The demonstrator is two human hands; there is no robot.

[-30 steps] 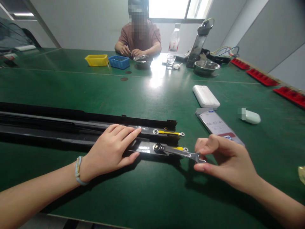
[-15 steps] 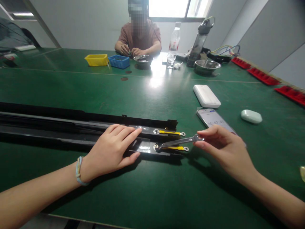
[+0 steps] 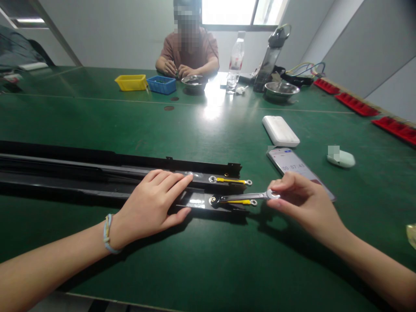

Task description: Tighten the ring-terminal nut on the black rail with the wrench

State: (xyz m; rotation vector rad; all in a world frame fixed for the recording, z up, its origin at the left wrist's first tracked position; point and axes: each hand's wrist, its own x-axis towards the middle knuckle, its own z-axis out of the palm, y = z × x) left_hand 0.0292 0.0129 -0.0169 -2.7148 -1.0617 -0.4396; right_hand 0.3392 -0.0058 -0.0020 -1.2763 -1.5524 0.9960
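Two long black metal rails (image 3: 107, 193) lie side by side on the green table. My left hand (image 3: 156, 199) grips across them, fingers over the top and thumb at the near edge. Between the thumb and fingertips of my right hand (image 3: 302, 201) is one end of a combination wrench (image 3: 243, 197). Its other end sits around a brass-coloured fastener (image 3: 213, 199) on the near rail. A yellow wire with ring terminals (image 3: 242, 202) runs under the wrench, partly hidden. Another such yellow wire (image 3: 230, 181) lies on the far rail.
Beyond my right hand lie a phone (image 3: 286, 162) showing a timer, a white power bank (image 3: 281, 131) and a pale green case (image 3: 340, 158). Bins, metal bowls and bottles (image 3: 234, 65) stand farther back. Across the table a person (image 3: 191, 52) sits handling something small.
The end of the wrench in my right hand has swung slightly towards me, turning about the fastener. My left hand stays in place on the rails.
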